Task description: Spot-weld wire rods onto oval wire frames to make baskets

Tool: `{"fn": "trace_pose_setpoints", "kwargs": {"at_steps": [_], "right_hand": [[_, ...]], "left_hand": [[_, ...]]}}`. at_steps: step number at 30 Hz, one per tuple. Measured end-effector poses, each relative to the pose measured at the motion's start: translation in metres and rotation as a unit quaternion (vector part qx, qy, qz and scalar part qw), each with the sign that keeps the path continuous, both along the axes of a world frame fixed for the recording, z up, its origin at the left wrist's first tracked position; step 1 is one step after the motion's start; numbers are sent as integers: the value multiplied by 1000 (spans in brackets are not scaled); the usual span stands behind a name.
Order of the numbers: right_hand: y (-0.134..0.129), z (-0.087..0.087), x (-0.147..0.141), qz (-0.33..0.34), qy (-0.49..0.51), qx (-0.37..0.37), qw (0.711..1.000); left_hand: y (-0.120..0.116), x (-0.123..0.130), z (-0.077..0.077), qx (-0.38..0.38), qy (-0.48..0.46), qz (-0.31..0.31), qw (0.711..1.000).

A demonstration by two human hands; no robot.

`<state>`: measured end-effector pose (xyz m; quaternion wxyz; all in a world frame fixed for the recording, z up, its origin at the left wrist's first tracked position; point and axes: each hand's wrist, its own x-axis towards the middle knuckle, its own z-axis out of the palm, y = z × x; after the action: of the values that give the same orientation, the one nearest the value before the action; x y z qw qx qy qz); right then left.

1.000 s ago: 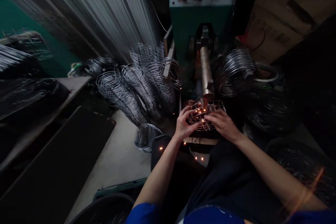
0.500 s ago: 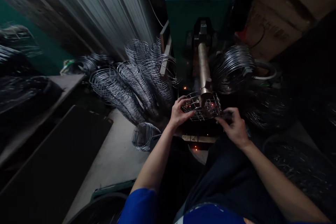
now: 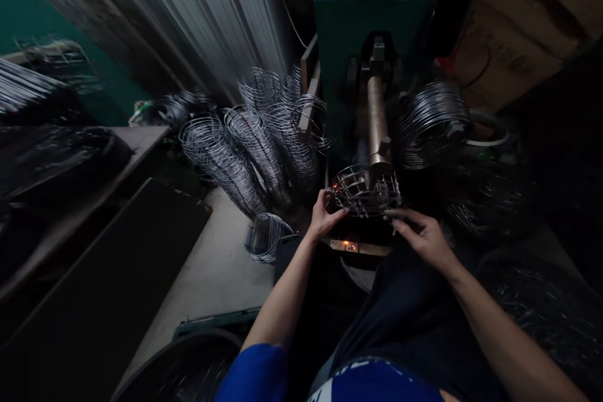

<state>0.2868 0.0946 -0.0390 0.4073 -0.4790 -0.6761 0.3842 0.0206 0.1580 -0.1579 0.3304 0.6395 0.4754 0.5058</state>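
A round wire basket (image 3: 360,196) sits under the tip of a metal welding arm (image 3: 378,122) on a green machine (image 3: 348,19). My left hand (image 3: 324,217) grips the basket's left side, with the thumb at the near rim and the fingers around the outside. At the basket's near right edge is my right hand (image 3: 424,235), its thumb and fingers pinched together. A short thin piece, perhaps a wire end, shows at those fingertips, too small to name. Small orange sparks glow by the left fingers and on a strip below the basket.
Tall nested stacks of wire rings (image 3: 226,163) lean left of the machine, with a single wire cylinder (image 3: 266,237) on the floor. Right of the arm hangs a wire coil (image 3: 436,125). A dark tub (image 3: 179,367) stands front left; cardboard boxes (image 3: 522,44) are behind.
My right hand has moved in closer to the basket's near edge, and its fingers have straightened. The left hand still holds the left side. The whole view has shifted slightly; sparks have dwindled.
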Motion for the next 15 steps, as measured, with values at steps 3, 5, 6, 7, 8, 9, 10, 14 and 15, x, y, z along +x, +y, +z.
{"fn": "trace_pose_setpoints", "kwargs": {"at_steps": [3,5,6,7,8,9,10,14,15], "right_hand": [[-7,13,-11,56,-35,33,997],[-8,19,-17,101,-50,52,992],[-7,19,-20,116,-58,64,990],[-5,17,-22,124,-71,77,987],[-3,14,-24,126,-89,92,984],[0,10,-26,122,-109,112,980],[3,4,-27,114,-132,137,975],[9,-20,-27,86,-236,242,937],[8,-25,-26,85,-263,257,926]], "left_hand": [[-16,-12,25,-6,-34,-31,999],[-27,-16,45,18,13,-49,999],[-31,-15,54,34,45,-55,997],[-33,-13,62,49,76,-63,994],[-35,-10,69,62,102,-71,990],[-35,-6,73,71,121,-76,987],[-35,-2,76,77,134,-78,985],[-29,12,76,95,143,-73,982],[-28,14,76,97,142,-72,983]]}}
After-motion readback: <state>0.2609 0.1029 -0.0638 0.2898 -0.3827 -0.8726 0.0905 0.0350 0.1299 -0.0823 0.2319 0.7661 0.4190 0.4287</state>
